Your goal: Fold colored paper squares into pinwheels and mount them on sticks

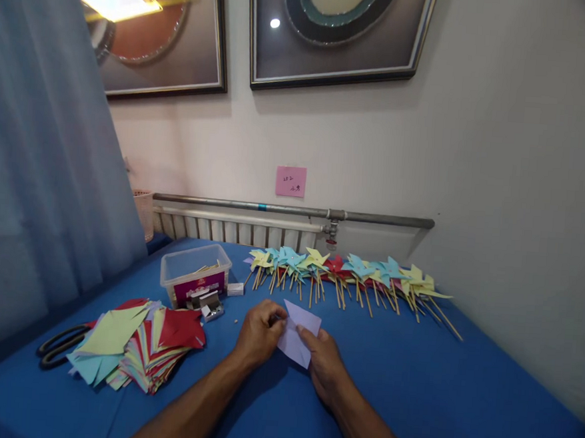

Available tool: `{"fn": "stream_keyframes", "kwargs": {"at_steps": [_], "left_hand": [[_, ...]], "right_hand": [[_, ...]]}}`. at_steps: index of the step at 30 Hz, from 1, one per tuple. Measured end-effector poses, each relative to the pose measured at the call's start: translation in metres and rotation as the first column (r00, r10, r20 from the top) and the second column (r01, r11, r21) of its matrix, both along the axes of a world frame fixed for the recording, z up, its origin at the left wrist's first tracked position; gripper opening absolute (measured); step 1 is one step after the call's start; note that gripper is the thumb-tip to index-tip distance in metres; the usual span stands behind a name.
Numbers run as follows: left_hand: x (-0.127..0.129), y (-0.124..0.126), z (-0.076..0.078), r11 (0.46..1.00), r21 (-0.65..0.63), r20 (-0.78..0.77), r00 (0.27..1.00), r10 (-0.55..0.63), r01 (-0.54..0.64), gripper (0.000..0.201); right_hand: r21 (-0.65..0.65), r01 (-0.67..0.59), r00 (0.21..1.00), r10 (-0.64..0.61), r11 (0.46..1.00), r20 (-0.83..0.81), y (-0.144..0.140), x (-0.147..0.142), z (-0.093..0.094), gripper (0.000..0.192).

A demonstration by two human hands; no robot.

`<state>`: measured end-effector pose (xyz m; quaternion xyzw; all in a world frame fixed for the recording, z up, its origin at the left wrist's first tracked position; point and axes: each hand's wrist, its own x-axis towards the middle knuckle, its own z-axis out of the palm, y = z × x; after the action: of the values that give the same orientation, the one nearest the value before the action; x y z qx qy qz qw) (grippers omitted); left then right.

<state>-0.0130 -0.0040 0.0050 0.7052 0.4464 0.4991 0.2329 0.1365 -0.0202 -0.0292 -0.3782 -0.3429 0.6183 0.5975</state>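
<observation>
A lilac paper square [296,344] is held up above the blue cloth, one corner pointing upward. My right hand [326,365] grips its right side, thumb lying on the front face. At its left edge, my left hand [263,330] pinches with thumb and fingers closed; whether a small thing is also between those fingertips I cannot make out. Beyond the hands lies a long row of finished paper pinwheels [360,267] in yellow, blue and red, their wooden sticks toward me. Left of my left hand rests a pile of coloured paper squares [163,347].
Black-handled scissors [55,349] lie partly under the paper pile. A clear plastic tub [196,272] holds sticks. Before it are an opened small box [210,304] and a white small box [235,289]. A blue curtain [51,162] hangs left; pipes [293,210] run along the wall.
</observation>
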Motion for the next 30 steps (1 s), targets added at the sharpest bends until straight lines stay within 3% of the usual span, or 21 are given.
{"fn": "stream_keyframes", "kwargs": {"at_steps": [4,8,14,19,26,30], "left_hand": [[-0.003,0.0,0.0,0.993,0.09,-0.096,0.993,-0.064,0.073,0.026],[-0.005,0.0,0.002,0.985,0.082,-0.102,0.985,-0.14,0.148,0.02],[-0.003,0.004,-0.003,0.984,-0.125,0.06,0.991,-0.124,0.13,0.015],[0.001,0.011,-0.011,0.935,-0.32,0.242,0.967,-0.076,0.153,0.018],[0.0,0.013,-0.014,0.93,-0.331,0.22,0.972,-0.087,0.158,0.014],[-0.001,0.009,-0.01,0.971,-0.222,0.097,0.993,-0.068,0.089,0.005]], "right_hand": [[-0.017,0.018,1.0,-0.017,1.0,0.015,0.003,0.001,-0.003,0.034],[-0.019,0.02,1.0,-0.02,1.0,-0.001,0.004,0.001,-0.003,0.031],[-0.017,0.021,1.0,-0.021,1.0,-0.012,0.002,0.0,0.001,0.03],[-0.04,0.006,1.0,-0.006,0.999,-0.006,-0.001,0.0,0.005,0.029],[-0.019,-0.01,1.0,0.01,1.0,0.0,-0.003,-0.001,0.008,0.031],[0.036,0.008,0.999,-0.01,0.999,0.045,-0.002,0.0,0.006,0.036]]}}
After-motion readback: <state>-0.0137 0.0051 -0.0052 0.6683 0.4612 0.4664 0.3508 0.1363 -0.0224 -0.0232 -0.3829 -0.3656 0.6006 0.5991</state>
